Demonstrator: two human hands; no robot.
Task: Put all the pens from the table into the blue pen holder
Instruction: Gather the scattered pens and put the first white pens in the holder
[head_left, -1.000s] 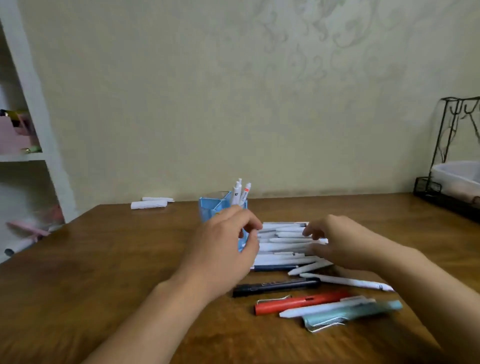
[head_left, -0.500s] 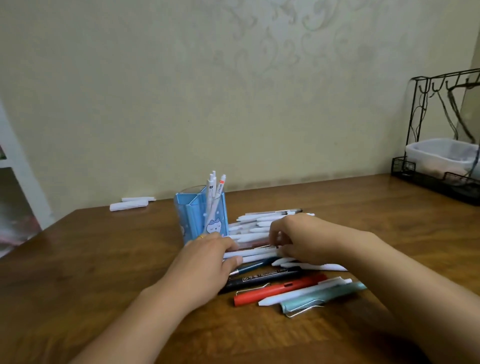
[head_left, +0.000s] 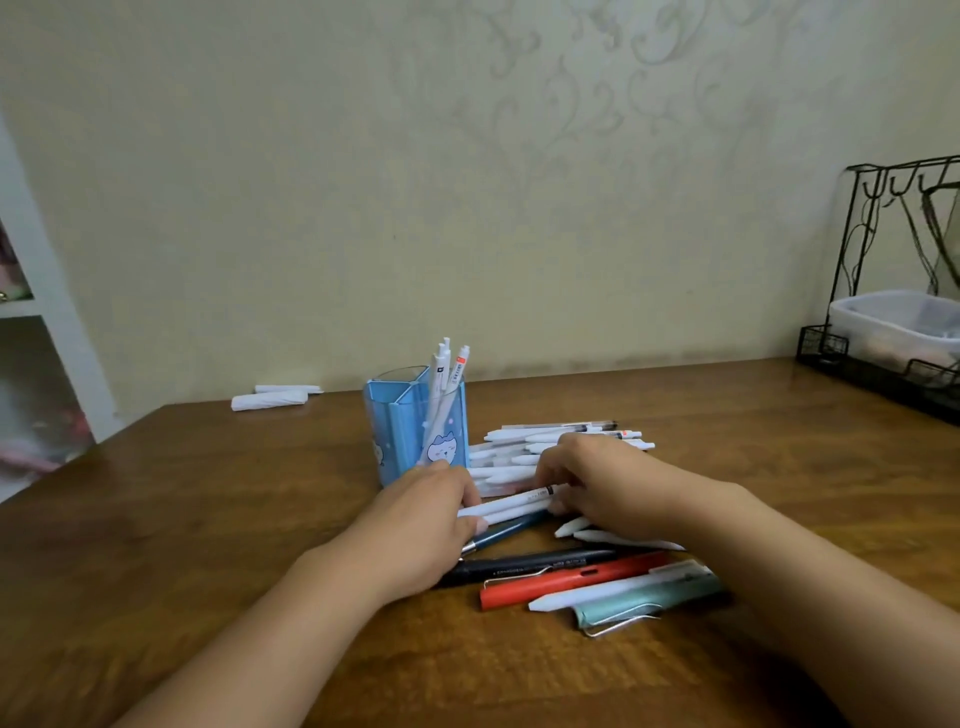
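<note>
A blue pen holder (head_left: 402, 434) with a cat picture stands upright mid-table, with three white pens (head_left: 445, 374) sticking out of it. Right of it lies a pile of white pens (head_left: 524, 447). My left hand (head_left: 421, 525) and my right hand (head_left: 597, 478) each grip one end of two white pens (head_left: 511, 506) held just above the table in front of the holder. Nearer to me lie a dark blue pen (head_left: 506, 532), a black pen (head_left: 524, 566), a red pen (head_left: 566, 584), a white pen (head_left: 597, 595) and a mint-green pen (head_left: 649, 603).
The wooden table (head_left: 208, 519) runs back to a pale wall. Two rolled white papers (head_left: 270, 399) lie at its far left. A black wire rack (head_left: 883, 374) holding a white tub stands at the far right. A white shelf unit (head_left: 47, 322) stands left of the table.
Both hands have come down from the holder and the pile to the front of the pile and closed on two white pens. The camera has also shifted.
</note>
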